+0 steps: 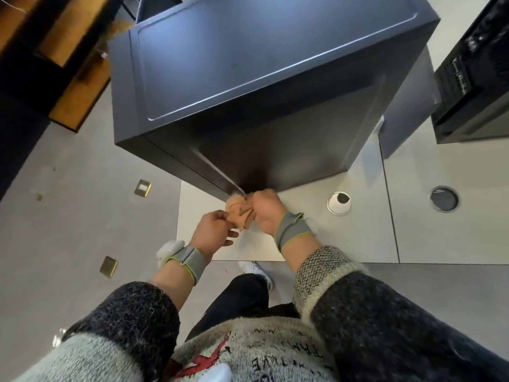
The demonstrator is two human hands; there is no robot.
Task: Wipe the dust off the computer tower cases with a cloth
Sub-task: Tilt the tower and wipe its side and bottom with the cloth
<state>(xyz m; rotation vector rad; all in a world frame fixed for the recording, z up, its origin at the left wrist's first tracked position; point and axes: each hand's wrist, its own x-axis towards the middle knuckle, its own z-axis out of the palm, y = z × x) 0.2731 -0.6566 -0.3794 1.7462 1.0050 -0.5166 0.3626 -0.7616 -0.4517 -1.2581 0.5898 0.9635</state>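
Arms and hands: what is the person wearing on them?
Fuzzy knit sleeves: the left sleeve is dark charcoal turning pale grey higher up, the right sleeve dark charcoal with a speckled cream cuff. Each wrist has a grey fabric band edged yellow-green. The left hand and right hand are bare, no gloves.

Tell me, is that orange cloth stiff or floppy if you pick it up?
Probably floppy: the cloth is bunched into soft folds between the left hand and the right hand. It seems light, since it crumples small in their grip. Unlikely to roll or slide away.
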